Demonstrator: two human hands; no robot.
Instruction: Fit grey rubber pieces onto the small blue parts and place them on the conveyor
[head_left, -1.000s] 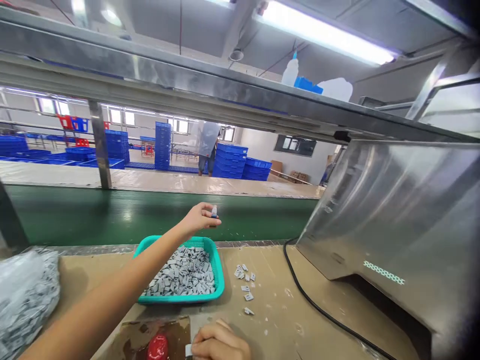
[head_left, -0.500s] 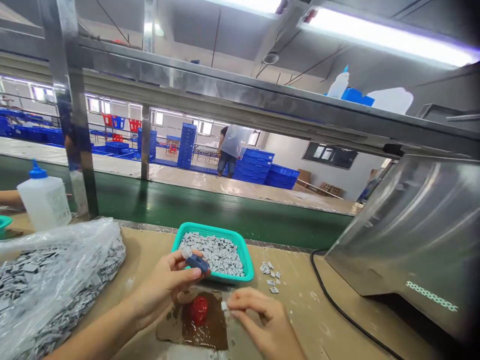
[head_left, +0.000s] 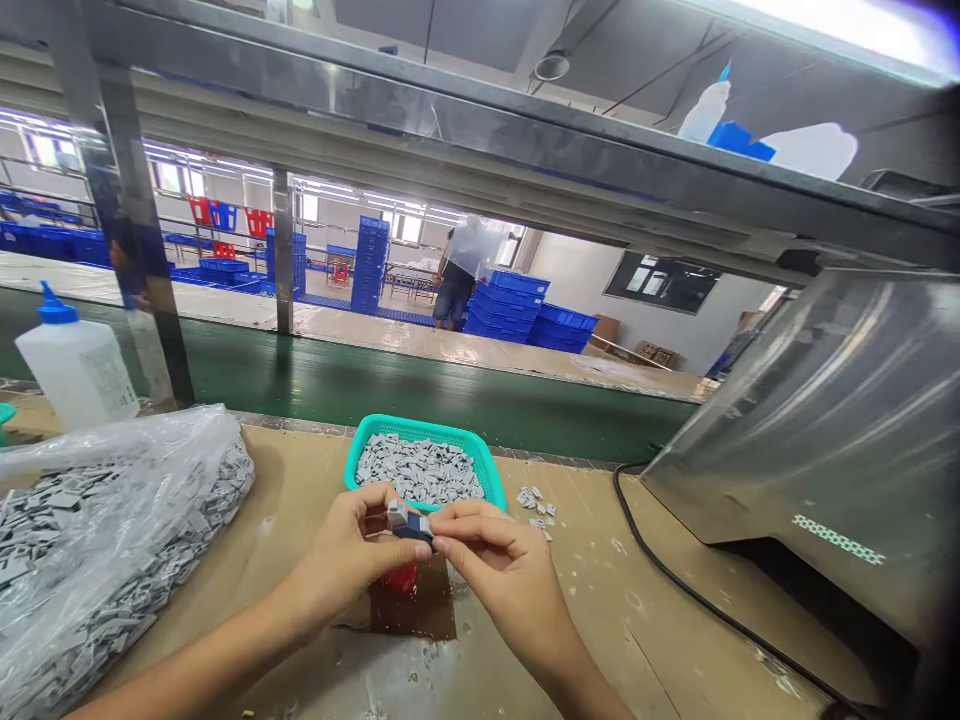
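My left hand (head_left: 367,540) is closed around a small dark blue plastic part (head_left: 414,530), which has a pale grey piece (head_left: 397,512) on its left end. From the other side, my right hand (head_left: 495,560) pinches a small pale plastic piece (head_left: 424,524) against the blue part's right end; the fingertips mostly hide it. Just beyond both hands stands a turquoise basket (head_left: 491,478) full of small grey plastic pieces (head_left: 420,470). Under the hands, a red lump (head_left: 401,578) sits on a wet brown patch (head_left: 412,612), partly covered by my fingers.
A clear plastic bag (head_left: 172,450) of grey pieces lies left, with a blue-capped bottle (head_left: 79,365) behind it. Several loose pieces (head_left: 536,502) lie right of the basket. A black cable (head_left: 675,580) runs beside a metal housing (head_left: 825,420). Beyond is a green conveyor belt (head_left: 420,385).
My right hand has moved up and left with its small pale piece to meet the blue part. The left hand has turned the part. The view has tilted down slightly.
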